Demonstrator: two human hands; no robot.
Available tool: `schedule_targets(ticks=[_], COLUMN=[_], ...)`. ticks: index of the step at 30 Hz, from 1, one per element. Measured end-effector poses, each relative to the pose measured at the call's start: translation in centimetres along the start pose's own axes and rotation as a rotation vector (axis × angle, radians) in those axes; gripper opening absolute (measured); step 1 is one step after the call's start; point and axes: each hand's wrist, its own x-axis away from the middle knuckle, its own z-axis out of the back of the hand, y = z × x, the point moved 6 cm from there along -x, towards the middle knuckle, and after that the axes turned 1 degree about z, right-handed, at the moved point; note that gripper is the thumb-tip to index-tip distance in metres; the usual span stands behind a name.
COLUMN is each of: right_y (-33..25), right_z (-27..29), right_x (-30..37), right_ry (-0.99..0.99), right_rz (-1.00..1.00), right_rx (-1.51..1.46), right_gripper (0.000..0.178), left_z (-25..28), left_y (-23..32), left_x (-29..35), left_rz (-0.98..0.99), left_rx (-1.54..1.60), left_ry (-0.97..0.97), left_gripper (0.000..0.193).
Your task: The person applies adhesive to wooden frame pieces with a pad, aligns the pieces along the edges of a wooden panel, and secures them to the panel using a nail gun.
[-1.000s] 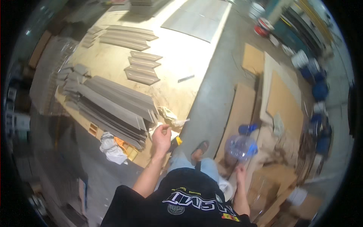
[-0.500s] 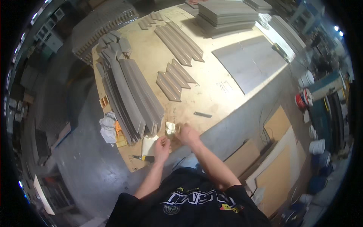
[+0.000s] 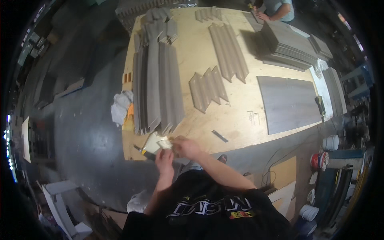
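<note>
Close together at the table's near edge, both my hands are closed. My left hand (image 3: 164, 157) pinches a small folded pale piece (image 3: 164, 143) that looks like paper, at its lower side. My right hand (image 3: 186, 147) is just right of it, its curled fingers meeting the same piece; the fingertips are partly hidden. Under and behind the piece lies a larger cream sheet (image 3: 152, 141). A yellow and black utility knife (image 3: 145, 152) lies beside the left hand. Long grey boards with pointed ends (image 3: 170, 88) are stacked just beyond.
Shorter grey slats (image 3: 208, 89) and long ones (image 3: 229, 52) lie mid-table. A dark flat strip (image 3: 220, 136) is right of my hands. Grey panels (image 3: 289, 105) and a panel stack (image 3: 286, 46) occupy the right. Another person (image 3: 276, 12) works at the far edge. Crumpled cloth (image 3: 121, 107) hangs left.
My view has turned, so the table appears shifted. My right hand has come closer to the left, and the folded pale piece is now between both hands, over the cream sheet.
</note>
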Motion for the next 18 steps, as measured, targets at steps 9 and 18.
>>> schedule_targets(ticks=[9,18], right_y=[2.7,15.1], right_z=[10.2,22.9], right_x=[8.0,25.8], right_ry=[-0.067,0.218], right_rz=[-0.043,-0.473], right_rx=[0.057,-0.16], right_gripper=[0.041,0.031], left_z=[-2.0,-20.5], left_y=[-0.7,-4.7], left_x=[5.9,8.8], left_rz=[0.097,-0.12], left_rx=[-0.149,-0.523], left_ry=[0.073,-0.275], left_gripper=[0.015,0.017])
